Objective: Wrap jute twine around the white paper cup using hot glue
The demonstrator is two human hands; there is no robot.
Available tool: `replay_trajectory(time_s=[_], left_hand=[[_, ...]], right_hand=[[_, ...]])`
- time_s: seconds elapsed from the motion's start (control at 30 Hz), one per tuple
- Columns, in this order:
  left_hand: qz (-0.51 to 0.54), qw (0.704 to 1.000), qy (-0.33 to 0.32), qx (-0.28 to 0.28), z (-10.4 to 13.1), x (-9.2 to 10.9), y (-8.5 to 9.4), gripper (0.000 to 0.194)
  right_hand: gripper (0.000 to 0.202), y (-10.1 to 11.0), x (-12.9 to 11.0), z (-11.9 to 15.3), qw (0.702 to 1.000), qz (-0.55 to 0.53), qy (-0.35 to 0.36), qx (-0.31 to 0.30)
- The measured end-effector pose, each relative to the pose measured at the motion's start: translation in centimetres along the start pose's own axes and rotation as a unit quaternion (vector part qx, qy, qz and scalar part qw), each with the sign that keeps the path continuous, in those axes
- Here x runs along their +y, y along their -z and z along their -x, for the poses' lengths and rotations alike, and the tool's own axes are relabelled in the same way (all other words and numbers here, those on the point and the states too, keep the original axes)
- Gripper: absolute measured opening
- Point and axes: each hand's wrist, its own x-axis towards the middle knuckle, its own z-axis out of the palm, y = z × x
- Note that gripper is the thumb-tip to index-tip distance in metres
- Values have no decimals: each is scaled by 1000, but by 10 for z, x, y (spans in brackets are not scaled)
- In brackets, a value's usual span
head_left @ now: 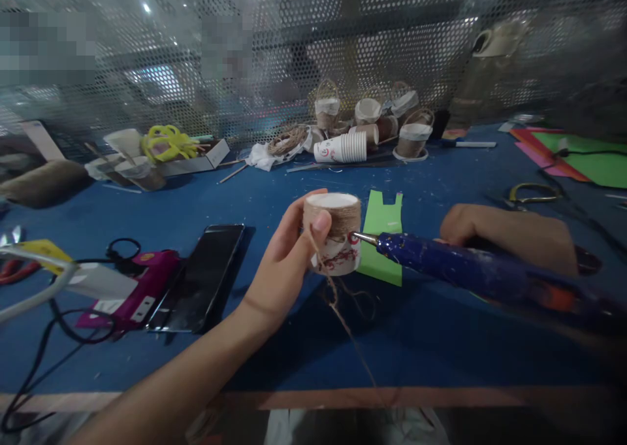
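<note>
Blue table [441, 347]: phone [203, 278], green paper [379, 236], stacked cups [341, 148].

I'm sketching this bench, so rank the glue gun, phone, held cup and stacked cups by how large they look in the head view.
1. Glue gun
2. Phone and held cup: too alike to rank
3. Stacked cups

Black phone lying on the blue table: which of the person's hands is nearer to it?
Left. The left hand is right of the phone, around the twine-wrapped cup; the right hand is much farther right, at the blue glue gun.
</note>
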Motion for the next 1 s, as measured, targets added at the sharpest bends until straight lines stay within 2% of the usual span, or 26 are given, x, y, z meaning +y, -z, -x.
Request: replay_trajectory(time_s=[0.13,0.23,0.37,0.57,0.8,1.0], left_hand=[[-12,1000,-24,-8,-1,-2,0,49],[-19,999,-47,-15,-1,-4,0,47],[-21,997,-73,6,-1,-5,0,46],[-19,997,-73,20,-1,-3,-2,48],[-13,997,-77,24,0,-3,-1,52],[-52,993,-101,22,0,-4,0,52]], right_hand=[[55,-1,1,1,1000,12,-7,-7],[41,-1,-4,2,1000,18,-5,-7],[28,0,-12,1,999,52,2,7],[28,0,-13,1,998,60,13,27],[23,7,-4,-1,997,55,53,-4],[29,0,-14,2,999,48,12,19]])
